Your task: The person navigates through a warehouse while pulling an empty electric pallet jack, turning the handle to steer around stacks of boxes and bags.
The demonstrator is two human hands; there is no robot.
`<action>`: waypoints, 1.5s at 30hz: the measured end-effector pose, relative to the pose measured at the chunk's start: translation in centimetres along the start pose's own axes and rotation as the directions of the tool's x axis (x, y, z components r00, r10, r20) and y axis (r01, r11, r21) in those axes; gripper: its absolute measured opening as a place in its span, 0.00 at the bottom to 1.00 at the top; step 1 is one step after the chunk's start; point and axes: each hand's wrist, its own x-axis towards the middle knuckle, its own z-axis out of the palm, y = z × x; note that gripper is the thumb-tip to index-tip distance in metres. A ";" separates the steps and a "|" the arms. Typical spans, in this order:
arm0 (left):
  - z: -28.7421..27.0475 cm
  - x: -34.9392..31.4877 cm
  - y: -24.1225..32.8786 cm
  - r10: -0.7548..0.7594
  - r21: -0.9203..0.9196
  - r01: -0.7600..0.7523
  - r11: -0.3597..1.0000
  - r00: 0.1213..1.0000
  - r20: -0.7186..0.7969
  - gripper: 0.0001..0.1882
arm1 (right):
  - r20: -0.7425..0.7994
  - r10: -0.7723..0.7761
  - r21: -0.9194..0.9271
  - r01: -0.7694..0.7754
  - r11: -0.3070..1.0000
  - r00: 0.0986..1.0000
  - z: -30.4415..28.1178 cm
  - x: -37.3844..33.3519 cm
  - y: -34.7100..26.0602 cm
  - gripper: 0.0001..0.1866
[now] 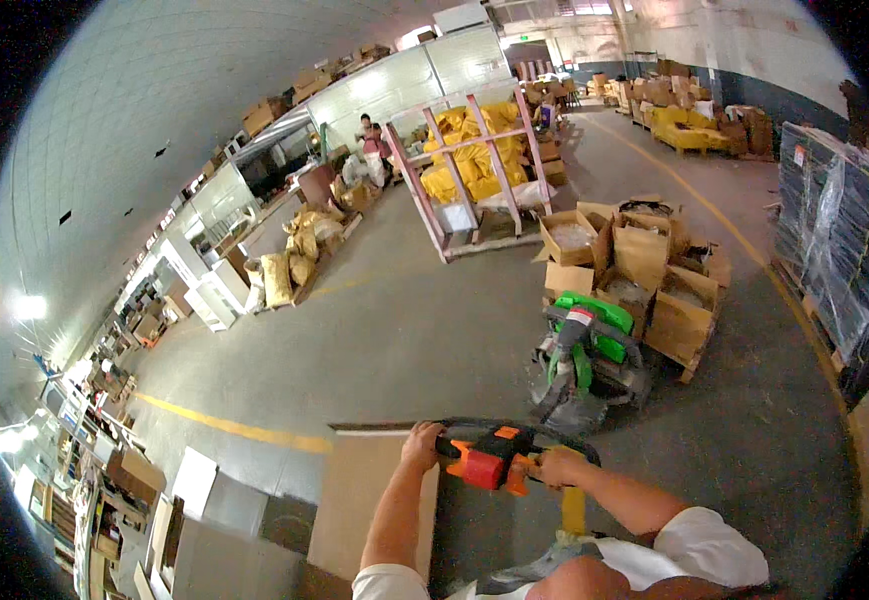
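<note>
Both my hands are on a black control handle (500,452) with a red and orange middle, like that of a pallet truck. My left hand (422,446) is closed round its left grip. On the other side, my right hand (562,467) wraps the right grip, close to an orange lever. The truck's body below the handle is mostly hidden by my arms. Just ahead stands a green and black pallet truck (594,350). Behind it, open cardboard boxes (642,250) are stacked on a wooden pallet.
A pinkish frame (494,243) holds yellow wrapped goods ahead. To the right is a dark, film-wrapped stack (834,230). A large flat board (369,500) lies beside my left arm. Filled sacks (294,255) line the left, where two people (374,145) are farther back. Yellow lines (229,428) mark the floor.
</note>
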 end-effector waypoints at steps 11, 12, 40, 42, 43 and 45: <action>1.4 13.3 -16.5 0.002 0.014 -0.003 1.000 0.995 0.096 0.25 | -0.105 0.124 0.198 -0.102 0.975 0.987 0.4 18.8 -6.9 0.52; 1.4 14.5 -18.6 0.024 0.004 -0.025 1.000 0.989 0.144 0.25 | -0.129 0.125 0.207 -0.096 0.974 0.984 0.3 20.1 -8.3 0.53; 12.7 39.0 -6.8 0.563 -0.091 -0.564 0.820 0.825 -0.047 0.12 | -0.606 0.578 0.090 -0.674 0.733 0.547 -17.5 24.7 10.2 0.33; 14.1 42.2 -4.5 0.584 -0.132 -0.580 0.804 0.811 -0.004 0.12 | -0.627 0.525 0.043 -0.647 0.762 0.576 -20.7 24.2 13.8 0.33; 15.1 43.4 -3.4 0.604 -0.153 -0.592 0.791 0.796 0.039 0.12 | -0.577 0.602 0.032 -0.721 0.692 0.552 -21.2 24.6 16.6 0.34; 16.2 46.0 -1.5 0.565 -0.211 -0.540 0.815 0.821 0.082 0.12 | -0.563 0.617 0.047 -0.724 0.688 0.550 -22.3 26.4 21.4 0.35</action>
